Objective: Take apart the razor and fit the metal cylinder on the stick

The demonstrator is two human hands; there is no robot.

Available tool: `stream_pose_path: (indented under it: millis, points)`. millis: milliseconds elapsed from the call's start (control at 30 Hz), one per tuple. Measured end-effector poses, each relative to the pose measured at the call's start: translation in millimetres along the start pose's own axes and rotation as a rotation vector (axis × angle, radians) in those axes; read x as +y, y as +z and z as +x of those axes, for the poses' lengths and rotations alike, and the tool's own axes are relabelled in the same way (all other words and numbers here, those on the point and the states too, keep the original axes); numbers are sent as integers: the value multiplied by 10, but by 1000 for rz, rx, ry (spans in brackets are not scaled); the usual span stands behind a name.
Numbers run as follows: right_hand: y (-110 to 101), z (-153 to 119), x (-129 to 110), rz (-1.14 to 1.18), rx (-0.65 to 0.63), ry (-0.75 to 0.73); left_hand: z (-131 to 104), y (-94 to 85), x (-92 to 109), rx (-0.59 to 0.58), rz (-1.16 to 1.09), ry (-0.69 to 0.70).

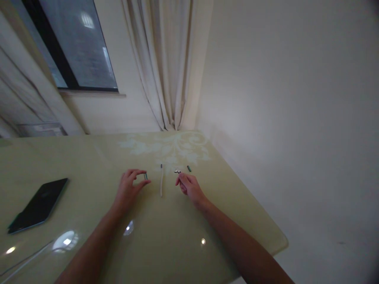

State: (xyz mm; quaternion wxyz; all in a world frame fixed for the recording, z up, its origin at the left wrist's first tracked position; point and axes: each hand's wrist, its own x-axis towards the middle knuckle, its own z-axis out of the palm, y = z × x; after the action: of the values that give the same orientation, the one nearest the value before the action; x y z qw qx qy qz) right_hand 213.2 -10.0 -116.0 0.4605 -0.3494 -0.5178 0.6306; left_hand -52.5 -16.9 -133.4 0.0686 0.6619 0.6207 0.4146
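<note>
My left hand pinches a small green battery upright between thumb and fingertips, just above or on the table. A thin white toothbrush with a dark head lies between my two hands, touched by neither. My right hand is closed on a small shiny metal piece that sticks out past the fingertips; its kind is too small to make out. Beyond my right hand lies a second dark green battery, apart from the fingers.
The glossy pale-green table meets the wall on the right. A dark tablet lies at the left, with a white cable near the front left. Curtains and a window are behind the table.
</note>
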Motion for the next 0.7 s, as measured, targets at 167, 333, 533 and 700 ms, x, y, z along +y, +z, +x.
stream_pose_path:
  millis: [167,333,533,700]
  points:
    - [150,-154,-63,100,-41,108,-275,92,602,41,-313,188]
    - [170,-184,-86,180,-57,176,-390,101,792,37,-393,203]
    - [165,-190,-71,181,-55,196,-387,101,767,26,-396,204]
    - [173,-195,-67,212,-123,239,-405,125,785,9,-421,205]
